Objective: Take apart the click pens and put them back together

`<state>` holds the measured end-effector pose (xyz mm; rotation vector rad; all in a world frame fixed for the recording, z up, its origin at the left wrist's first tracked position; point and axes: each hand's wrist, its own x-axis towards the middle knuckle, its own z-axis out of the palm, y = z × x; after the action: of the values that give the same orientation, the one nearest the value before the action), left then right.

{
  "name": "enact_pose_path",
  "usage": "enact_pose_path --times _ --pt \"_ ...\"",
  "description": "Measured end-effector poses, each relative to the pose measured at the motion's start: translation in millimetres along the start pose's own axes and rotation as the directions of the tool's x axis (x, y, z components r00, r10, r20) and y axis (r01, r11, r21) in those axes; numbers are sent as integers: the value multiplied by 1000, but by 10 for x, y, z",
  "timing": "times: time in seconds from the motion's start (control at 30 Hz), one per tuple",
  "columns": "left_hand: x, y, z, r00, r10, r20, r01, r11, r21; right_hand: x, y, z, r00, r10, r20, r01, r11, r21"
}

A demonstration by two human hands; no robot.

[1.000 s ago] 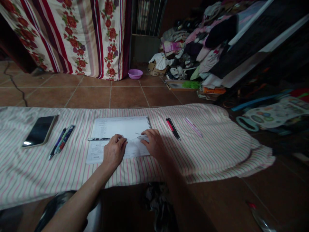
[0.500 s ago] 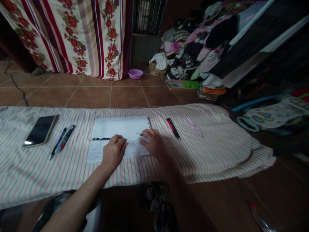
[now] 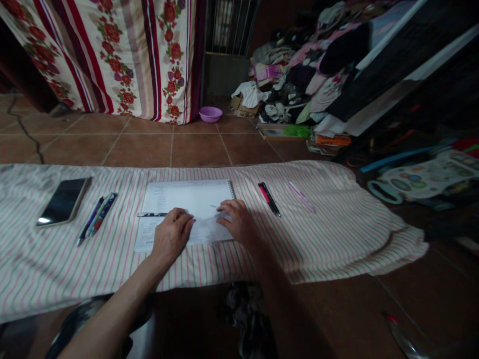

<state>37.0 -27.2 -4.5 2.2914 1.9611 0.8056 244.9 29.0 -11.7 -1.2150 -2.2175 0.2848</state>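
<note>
A spiral notebook (image 3: 198,192) lies open on the striped cloth, with its wire coil at the right end and printed text along the left part. My left hand (image 3: 171,234) rests on its lower half, fingers curled and pinched at a thin pale sheet (image 3: 205,225). Opposite it, my right hand (image 3: 238,219) is bent over the other end of that sheet, fingertips closed near its edge. Whether the sheet is paper or clear plastic I cannot tell. From under my left hand a slim black-and-white stick (image 3: 149,215), pen-like, juts out leftward across the page.
A red-and-black pen (image 3: 269,199) and a pink-white pen (image 3: 301,197) lie to the right. Several pens (image 3: 97,219) and a phone (image 3: 63,202) are on the left. Beyond the cloth (image 3: 337,219) are a purple basin (image 3: 210,114), a curtain (image 3: 138,55) and heaped clothes (image 3: 299,75).
My left hand has shifted slightly left and toward me, widening the gap between the hands. My right hand has hardly moved.
</note>
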Motion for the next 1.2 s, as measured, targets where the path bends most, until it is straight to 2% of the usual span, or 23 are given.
enact_pose_path --times 0.23,0.37,0.63,0.9,1.13,1.2 --pt "51 -234 -143 993 -25 -118 39 992 121 8 -14 -12 1000 -6 -4 6 1000 -3" --pt "63 -370 -239 998 42 -45 -34 985 172 11 -16 -14 1000 -8 -2 8 1000 -4" --pt "62 -472 -321 997 56 50 -65 978 199 1 44 9 1000 -9 4 9 1000 5" --pt "75 -492 -262 993 67 -98 -53 989 138 -5 67 8 1000 -19 0 19 1000 -4" --pt "111 -332 -403 927 135 -349 -174 981 -84 -1 69 3 1000 -6 8 6 1000 0" --pt "95 -267 -425 917 141 -373 -198 973 -121 -1 69 2 1000 0 5 0 1000 -4"
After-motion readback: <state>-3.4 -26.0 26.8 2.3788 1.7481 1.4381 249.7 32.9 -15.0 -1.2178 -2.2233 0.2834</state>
